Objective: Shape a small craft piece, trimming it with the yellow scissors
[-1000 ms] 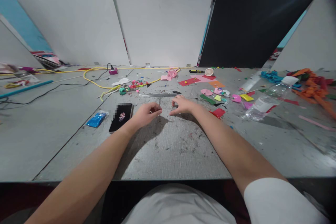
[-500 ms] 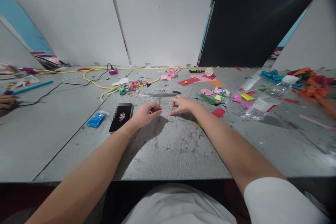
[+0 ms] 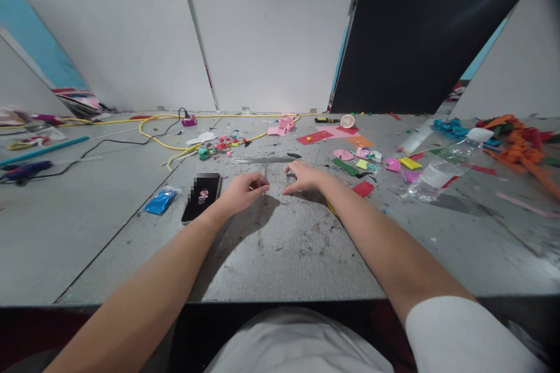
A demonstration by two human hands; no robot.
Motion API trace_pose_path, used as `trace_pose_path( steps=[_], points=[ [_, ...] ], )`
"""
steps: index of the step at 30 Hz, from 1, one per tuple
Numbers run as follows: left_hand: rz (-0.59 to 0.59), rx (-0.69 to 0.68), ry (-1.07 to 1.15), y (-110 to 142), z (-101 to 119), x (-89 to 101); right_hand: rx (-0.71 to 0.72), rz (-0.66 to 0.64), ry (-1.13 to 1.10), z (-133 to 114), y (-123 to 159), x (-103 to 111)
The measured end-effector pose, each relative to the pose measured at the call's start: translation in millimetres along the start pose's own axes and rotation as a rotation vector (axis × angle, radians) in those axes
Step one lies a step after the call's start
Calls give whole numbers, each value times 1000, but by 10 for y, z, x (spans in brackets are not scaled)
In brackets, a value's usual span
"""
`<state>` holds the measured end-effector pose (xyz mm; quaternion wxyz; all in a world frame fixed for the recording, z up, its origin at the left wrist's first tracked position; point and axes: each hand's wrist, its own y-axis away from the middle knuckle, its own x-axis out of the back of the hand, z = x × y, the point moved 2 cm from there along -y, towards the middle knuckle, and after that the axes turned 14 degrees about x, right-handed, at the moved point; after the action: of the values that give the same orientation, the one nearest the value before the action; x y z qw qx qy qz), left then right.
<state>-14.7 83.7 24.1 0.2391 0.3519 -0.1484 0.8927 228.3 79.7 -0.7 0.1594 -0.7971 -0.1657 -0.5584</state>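
Observation:
My left hand [image 3: 240, 192] rests on the grey table [image 3: 284, 245] with its fingers curled in a pinch around a thin wire or pin [image 3: 265, 177] that stands near the fingertips. My right hand [image 3: 303, 176] lies a short way to the right, fingers bent and pinched together; what they grip is too small to make out. A clear strip, perhaps a ruler [image 3: 262, 159], lies just beyond both hands. A black phone [image 3: 202, 196] lies left of my left hand.
A blue packet [image 3: 160, 200] lies left of the phone. Coloured paper scraps [image 3: 350, 157] and a lying plastic bottle [image 3: 441, 170] fill the right side. A yellow cable [image 3: 161, 128] and black cord cross the back left. Orange and blue material [image 3: 516, 140] is piled far right. White and black panels stand behind.
Both hands stay almost still. Another person's hand that showed at the far left edge half a second ago is gone; a dark blue tool now lies there.

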Motion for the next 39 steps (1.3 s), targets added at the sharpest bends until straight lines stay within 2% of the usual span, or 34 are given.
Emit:
trace_pose_path(
  steps=[7, 19, 28, 39],
  points=[
    [-15, 2, 12, -8, -14, -1, -31, -79, -2, -67, 12, 56],
    [-8, -9, -2, -3, -8, 0, -147, -45, -30, -44, 20, 59],
    [-16, 13, 0, 12, 12, 6, -115, -4, -22, -19, 14, 36],
    [-7, 6, -3, 12, 22, 2, -53, -70, 41, -22, 12, 37]
  ],
)
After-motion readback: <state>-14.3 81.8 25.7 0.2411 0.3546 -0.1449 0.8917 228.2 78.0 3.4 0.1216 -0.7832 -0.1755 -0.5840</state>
